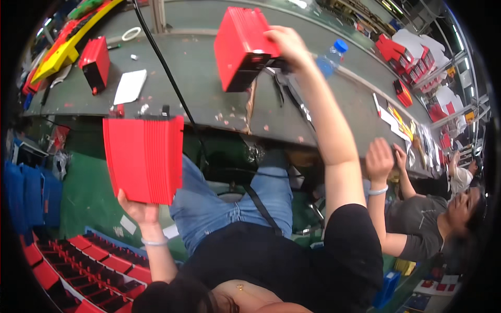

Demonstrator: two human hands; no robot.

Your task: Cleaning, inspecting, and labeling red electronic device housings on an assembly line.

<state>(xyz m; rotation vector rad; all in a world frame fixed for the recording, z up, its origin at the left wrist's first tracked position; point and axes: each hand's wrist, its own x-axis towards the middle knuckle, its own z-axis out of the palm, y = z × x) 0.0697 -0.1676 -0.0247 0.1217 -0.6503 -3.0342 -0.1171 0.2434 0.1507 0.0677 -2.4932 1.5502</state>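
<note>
My left hand (139, 209) is closed on the lower edge of a red ribbed metal case (143, 161), held upright in front of the bench's near edge. Small black and red fittings stick up from the top of that case. Over the bench, my right hand (288, 46) grips the right side of a second red ribbed case (237, 44), which has a dark end panel facing me and is tilted. Its fingertips are partly hidden behind the case. Dark-handled pliers (295, 96) lie on the bench below my right wrist.
A black cable (166, 68) hangs across the grey bench (203, 99). Further left are another red case (95, 63), a white pad (130, 86) and a yellow rail (68, 47). A blue-capped bottle (331, 58) stands to the right. Rows of red cases (94, 266) fill the lower left. A co-worker (417, 219) sits at right.
</note>
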